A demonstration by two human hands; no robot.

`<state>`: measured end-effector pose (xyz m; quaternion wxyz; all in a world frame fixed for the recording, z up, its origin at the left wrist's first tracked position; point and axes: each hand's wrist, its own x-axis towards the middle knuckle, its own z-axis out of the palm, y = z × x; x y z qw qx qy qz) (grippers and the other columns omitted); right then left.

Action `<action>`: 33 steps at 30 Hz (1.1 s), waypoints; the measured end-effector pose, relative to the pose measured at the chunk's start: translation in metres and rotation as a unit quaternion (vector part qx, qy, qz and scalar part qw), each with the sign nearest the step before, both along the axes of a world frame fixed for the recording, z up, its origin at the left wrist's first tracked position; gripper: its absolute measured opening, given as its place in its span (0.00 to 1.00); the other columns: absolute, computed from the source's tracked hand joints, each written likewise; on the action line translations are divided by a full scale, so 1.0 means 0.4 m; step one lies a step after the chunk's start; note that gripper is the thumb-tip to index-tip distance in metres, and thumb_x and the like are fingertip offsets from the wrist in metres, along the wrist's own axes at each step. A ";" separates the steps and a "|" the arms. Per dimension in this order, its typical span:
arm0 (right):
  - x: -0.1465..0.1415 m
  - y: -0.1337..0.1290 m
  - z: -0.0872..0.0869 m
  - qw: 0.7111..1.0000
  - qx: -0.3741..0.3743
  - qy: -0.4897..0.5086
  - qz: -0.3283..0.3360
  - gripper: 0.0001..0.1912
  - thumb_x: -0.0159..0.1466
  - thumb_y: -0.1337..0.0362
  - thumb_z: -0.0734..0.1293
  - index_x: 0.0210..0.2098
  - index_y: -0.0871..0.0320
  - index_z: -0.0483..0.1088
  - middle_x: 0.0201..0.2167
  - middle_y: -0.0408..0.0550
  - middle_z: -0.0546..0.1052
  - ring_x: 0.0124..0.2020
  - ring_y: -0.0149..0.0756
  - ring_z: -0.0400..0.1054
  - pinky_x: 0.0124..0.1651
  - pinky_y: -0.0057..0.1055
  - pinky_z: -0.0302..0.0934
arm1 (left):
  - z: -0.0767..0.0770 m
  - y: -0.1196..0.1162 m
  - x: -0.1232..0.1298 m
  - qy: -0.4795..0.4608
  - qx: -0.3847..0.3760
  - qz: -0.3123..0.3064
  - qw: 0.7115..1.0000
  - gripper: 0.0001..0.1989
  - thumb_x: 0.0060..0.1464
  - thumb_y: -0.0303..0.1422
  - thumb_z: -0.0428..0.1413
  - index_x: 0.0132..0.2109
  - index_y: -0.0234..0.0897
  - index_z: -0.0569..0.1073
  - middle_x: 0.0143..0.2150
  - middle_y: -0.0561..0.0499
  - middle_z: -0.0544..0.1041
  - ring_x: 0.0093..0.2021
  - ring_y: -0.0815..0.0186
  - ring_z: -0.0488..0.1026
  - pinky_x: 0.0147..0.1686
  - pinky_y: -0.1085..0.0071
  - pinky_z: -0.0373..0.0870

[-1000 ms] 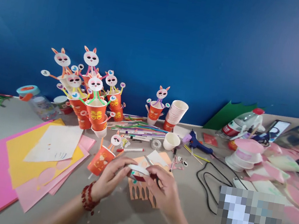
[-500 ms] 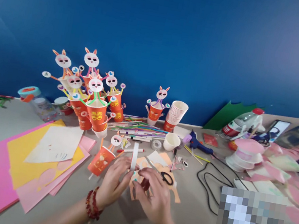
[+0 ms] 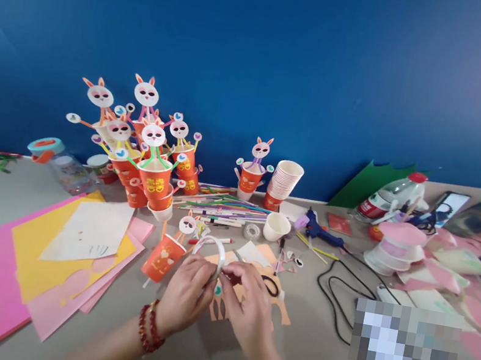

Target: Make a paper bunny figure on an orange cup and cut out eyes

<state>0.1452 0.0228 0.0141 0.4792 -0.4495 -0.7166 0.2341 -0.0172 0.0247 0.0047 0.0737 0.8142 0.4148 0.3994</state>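
Note:
My left hand [image 3: 187,295], with red bead bracelets on its wrist, is closed round the lower part of a white roll of tape [image 3: 222,251]. The roll stands tilted so that its ring shows above the fingers. Thumb and fingers of my right hand [image 3: 247,302] pinch at the roll's right edge; the exact spot is partly hidden. Under the hands lie peach paper scraps [image 3: 282,311] and scissors [image 3: 269,285] with black handles. Just left of the roll, an orange paper cup [image 3: 164,258] with a white rabbit face [image 3: 187,224] leans over.
More rabbit cups [image 3: 154,180] are grouped at the back left. Stacked paper cups [image 3: 286,179] stand near the blue wall. A blue glue gun [image 3: 322,231] trails a black cord [image 3: 329,307] on the right. Coloured paper sheets [image 3: 20,265] lie at left.
The tape roll has turned from edge-on to showing its ring and sits lower. My right hand has come in against its edge, closer to my left hand.

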 end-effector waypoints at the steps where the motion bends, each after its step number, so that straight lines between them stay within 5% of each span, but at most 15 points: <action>1: 0.002 0.000 0.001 1.000 -0.017 0.007 0.002 0.04 0.66 0.67 0.63 0.39 0.54 0.69 0.35 0.49 0.76 0.37 0.40 0.72 0.40 0.34 0.68 | 0.000 0.001 0.001 0.002 0.002 -0.001 1.000 0.08 0.59 0.22 0.47 0.41 0.38 0.67 0.33 0.48 0.74 0.35 0.60 0.71 0.40 0.63 0.69; 6: 0.011 -0.002 0.005 0.997 -0.069 0.034 0.030 0.04 0.67 0.66 0.62 0.35 0.55 0.68 0.33 0.47 0.75 0.36 0.37 0.71 0.39 0.31 0.67 | -0.003 0.002 0.003 0.002 -0.018 -0.003 1.000 0.07 0.61 0.23 0.47 0.40 0.38 0.66 0.32 0.48 0.74 0.33 0.61 0.71 0.38 0.64 0.69; 11: 0.009 0.006 0.001 0.996 -0.059 0.054 0.029 0.04 0.67 0.65 0.64 0.42 0.55 0.68 0.39 0.50 0.74 0.36 0.37 0.71 0.40 0.32 0.68 | -0.002 0.003 -0.001 0.008 -0.021 -0.007 1.000 0.07 0.61 0.23 0.46 0.41 0.38 0.66 0.33 0.48 0.75 0.34 0.60 0.71 0.39 0.63 0.69; 19: 0.026 0.008 0.002 0.991 -0.069 0.085 0.072 0.06 0.68 0.65 0.61 0.34 0.56 0.67 0.34 0.47 0.72 0.38 0.37 0.69 0.41 0.32 0.65 | 0.001 0.008 -0.006 -0.003 -0.022 -0.007 1.000 0.06 0.62 0.25 0.47 0.42 0.38 0.67 0.34 0.47 0.75 0.36 0.60 0.72 0.40 0.63 0.70; 27: 0.010 0.004 -0.008 0.976 -0.144 0.149 0.070 0.05 0.65 0.66 0.66 0.41 0.55 0.66 0.35 0.45 0.73 0.32 0.34 0.70 0.36 0.29 0.67 | 0.005 0.010 -0.007 -0.011 -0.039 -0.024 0.999 0.05 0.63 0.25 0.48 0.41 0.38 0.67 0.33 0.48 0.75 0.33 0.61 0.72 0.41 0.63 0.68; 33: 0.014 0.020 -0.020 0.986 -0.115 0.101 0.066 0.05 0.64 0.68 0.66 0.40 0.55 0.67 0.38 0.45 0.71 0.32 0.32 0.67 0.37 0.29 0.66 | 0.009 0.014 -0.008 0.004 -0.041 -0.033 0.999 0.06 0.62 0.24 0.47 0.41 0.37 0.67 0.32 0.48 0.75 0.32 0.61 0.71 0.39 0.63 0.67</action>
